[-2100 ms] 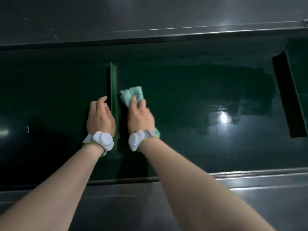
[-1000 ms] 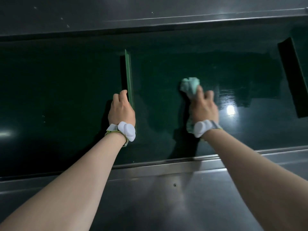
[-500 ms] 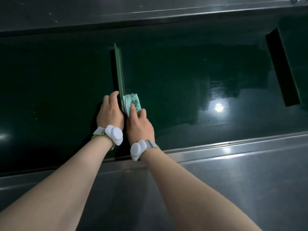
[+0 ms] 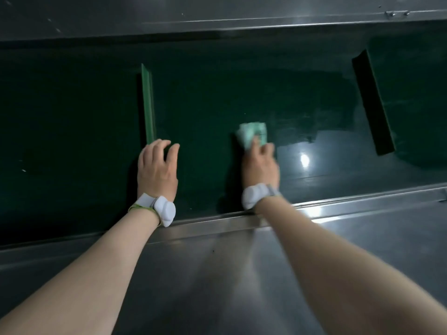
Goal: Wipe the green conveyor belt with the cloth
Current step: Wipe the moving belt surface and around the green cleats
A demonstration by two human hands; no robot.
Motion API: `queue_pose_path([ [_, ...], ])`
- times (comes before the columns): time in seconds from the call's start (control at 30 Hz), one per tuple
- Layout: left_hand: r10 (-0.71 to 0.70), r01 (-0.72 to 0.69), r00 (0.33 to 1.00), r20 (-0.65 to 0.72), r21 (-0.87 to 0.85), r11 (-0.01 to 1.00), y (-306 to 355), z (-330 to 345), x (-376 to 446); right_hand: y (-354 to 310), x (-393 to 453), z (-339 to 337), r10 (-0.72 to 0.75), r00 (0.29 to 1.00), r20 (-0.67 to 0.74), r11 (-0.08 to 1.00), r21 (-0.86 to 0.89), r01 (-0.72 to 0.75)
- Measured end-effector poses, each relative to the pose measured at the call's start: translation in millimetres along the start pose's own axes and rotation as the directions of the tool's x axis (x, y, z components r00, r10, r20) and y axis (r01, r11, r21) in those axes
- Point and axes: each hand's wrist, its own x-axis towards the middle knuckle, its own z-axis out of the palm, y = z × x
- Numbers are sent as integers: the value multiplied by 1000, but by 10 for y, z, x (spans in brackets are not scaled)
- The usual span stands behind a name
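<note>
Between the two upright cleats, on the dark green conveyor belt point(image 4: 205, 97), we press a crumpled pale green cloth point(image 4: 251, 135) flat under our right hand point(image 4: 261, 165), fingers closed over it so it drags with the stroke. Our left hand point(image 4: 157, 170) rests spread and empty by the raised green cleat point(image 4: 148, 102), likely to brace us. We see no readable writing
</note>
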Motion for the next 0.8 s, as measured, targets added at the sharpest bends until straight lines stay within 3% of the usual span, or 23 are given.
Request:
queue_pose_path([
  [0.17, -24, 34, 996, 91, -115, 993, 68, 26, -54, -935, -620, 298, -259, 956, 140, 955, 185, 232],
  [0.3, -54, 69, 991, 119, -127, 989, 203, 31, -28, -516, -324, 106, -343, 928, 147, 935, 148, 323],
  [0.47, -165, 189, 974, 153, -165, 968, 687, 103, 127, 610, 351, -245, -187, 980, 67, 979, 100, 180],
  [0.67, -178, 202, 975, 130, -198, 959, 1077, 193, 301, 1987, 868, -612, 66, 995, -76, 997, -22, -68],
  [0.8, -164, 184, 980, 114, -198, 963, 1193, 213, 368, 2203, 973, -616, 127, 987, -99, 989, -68, -134],
])
